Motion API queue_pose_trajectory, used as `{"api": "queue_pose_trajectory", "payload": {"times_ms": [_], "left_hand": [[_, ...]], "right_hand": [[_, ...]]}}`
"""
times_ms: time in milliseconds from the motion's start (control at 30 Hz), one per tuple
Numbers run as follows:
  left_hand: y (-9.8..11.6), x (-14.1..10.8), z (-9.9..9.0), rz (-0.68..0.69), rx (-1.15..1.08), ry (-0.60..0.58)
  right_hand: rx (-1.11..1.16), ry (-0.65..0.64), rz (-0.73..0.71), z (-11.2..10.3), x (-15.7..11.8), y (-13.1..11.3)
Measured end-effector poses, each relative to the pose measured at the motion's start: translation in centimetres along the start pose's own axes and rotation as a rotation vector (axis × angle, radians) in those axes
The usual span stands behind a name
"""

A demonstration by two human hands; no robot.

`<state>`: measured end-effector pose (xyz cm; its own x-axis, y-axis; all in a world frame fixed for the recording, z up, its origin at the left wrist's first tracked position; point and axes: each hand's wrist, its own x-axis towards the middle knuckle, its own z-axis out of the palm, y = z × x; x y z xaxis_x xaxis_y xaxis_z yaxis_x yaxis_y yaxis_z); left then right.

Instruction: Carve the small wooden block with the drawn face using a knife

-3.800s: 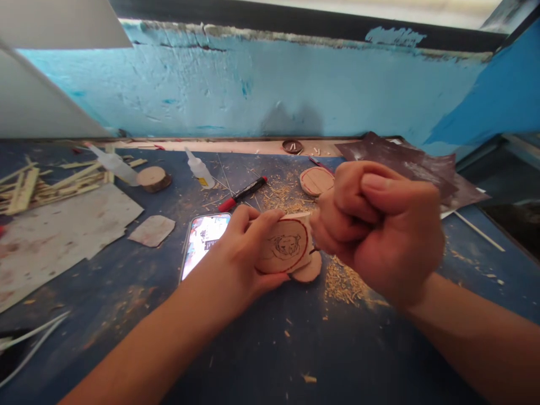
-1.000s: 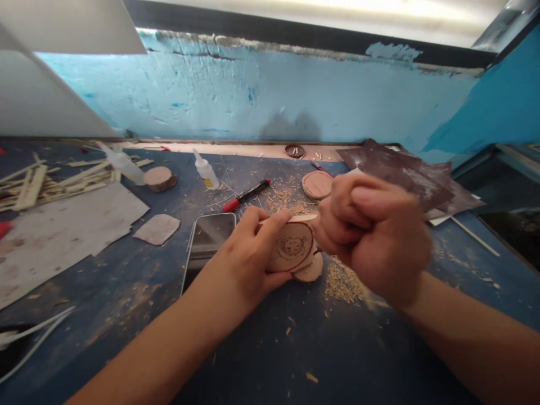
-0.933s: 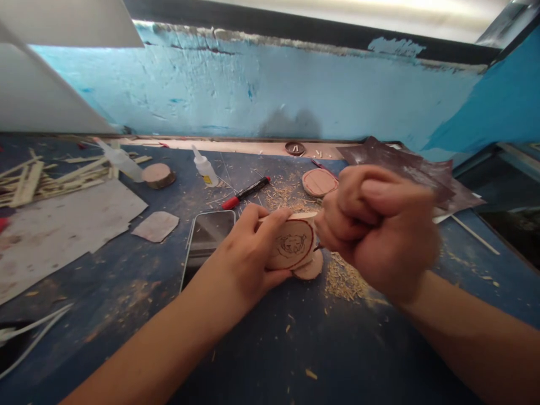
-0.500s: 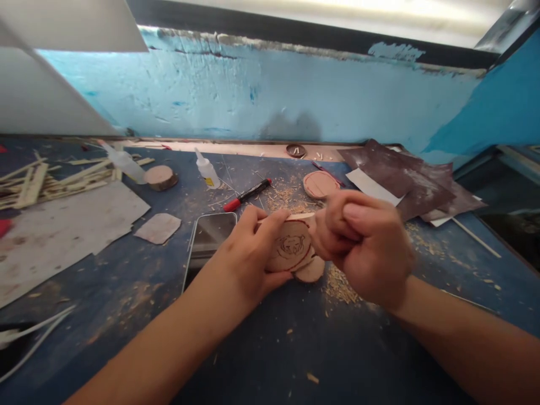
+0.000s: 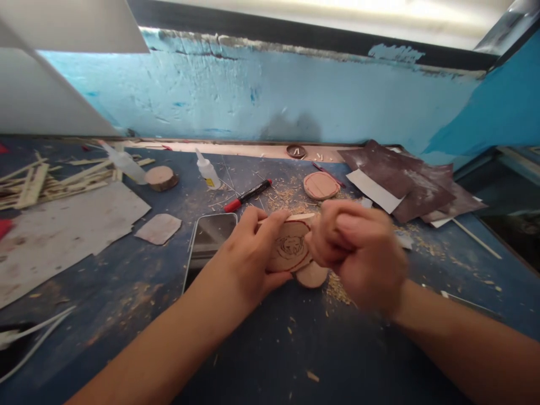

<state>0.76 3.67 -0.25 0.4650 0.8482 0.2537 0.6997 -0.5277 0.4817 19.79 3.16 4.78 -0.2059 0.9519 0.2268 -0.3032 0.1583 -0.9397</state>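
Note:
My left hand (image 5: 251,253) is closed on the left side of a round wood slice (image 5: 291,247). The slice has a red line around its edge and a dark face-like drawing in the middle. A pale wooden strip (image 5: 302,216) shows along its far edge; whether it is part of the slice I cannot tell. At the slice's right edge, my right hand (image 5: 360,253) is clenched and slightly blurred, and anything inside it is hidden. Beneath the drawn slice, a smaller wood slice (image 5: 312,275) lies on the blue table (image 5: 253,354).
A phone (image 5: 211,236), a red-capped marker (image 5: 248,195) and a glue bottle (image 5: 207,171) lie or stand nearby. Another red-lined slice (image 5: 321,185) is behind my right hand. Sandpaper sheets (image 5: 422,180) are at right, wooden sticks (image 5: 34,183) at left, and shavings are scattered about.
My right hand has shifted slightly toward me and to the left along the slice's edge. The smaller slice beneath sits slightly nearer. My left hand has kept its hold.

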Motion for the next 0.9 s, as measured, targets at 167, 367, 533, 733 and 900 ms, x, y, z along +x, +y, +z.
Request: {"api": "queue_pose_trajectory", "payload": {"times_ms": [167, 367, 533, 733, 900], "left_hand": [[-0.1, -0.1, 0.1, 0.011, -0.003, 0.006], [0.0, -0.3, 0.2, 0.014, -0.004, 0.005], [0.2, -0.1, 0.1, 0.029, -0.005, 0.009], [0.2, 0.0, 0.1, 0.016, -0.007, -0.003], [0.2, -0.2, 0.1, 0.01, -0.019, -0.012]], "right_hand": [[0.042, 0.051, -0.053, 0.1, 0.4, -0.7], [0.071, 0.063, 0.016, 0.3, 0.6, -0.9], [0.086, 0.027, 0.017, 0.0, 0.7, 0.0], [0.069, 0.059, -0.001, 0.1, 0.8, -0.7], [0.078, 0.064, 0.022, 0.1, 0.8, -0.8]]}}
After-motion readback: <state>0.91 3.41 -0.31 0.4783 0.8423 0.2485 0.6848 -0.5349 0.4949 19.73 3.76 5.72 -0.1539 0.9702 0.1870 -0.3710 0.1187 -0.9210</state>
